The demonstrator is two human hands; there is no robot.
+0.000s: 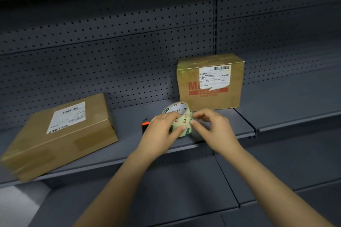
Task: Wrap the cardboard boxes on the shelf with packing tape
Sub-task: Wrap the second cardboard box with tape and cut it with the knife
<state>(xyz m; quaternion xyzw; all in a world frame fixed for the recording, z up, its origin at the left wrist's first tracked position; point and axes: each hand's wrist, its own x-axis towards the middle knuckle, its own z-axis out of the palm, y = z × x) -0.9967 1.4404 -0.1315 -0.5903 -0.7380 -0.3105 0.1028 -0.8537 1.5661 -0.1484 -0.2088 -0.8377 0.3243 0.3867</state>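
Partly hidden behind left hand [160,131]: orange tool [145,123], beside tape roll [180,116]

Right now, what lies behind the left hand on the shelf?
An orange-and-black tool shows on the shelf; the left hand, gripping the tape roll, covers most of it.

The grey shelf [129,114] carries a flat box [60,134] left, an upright box [210,96] right, perhaps a cutter [145,124] between.
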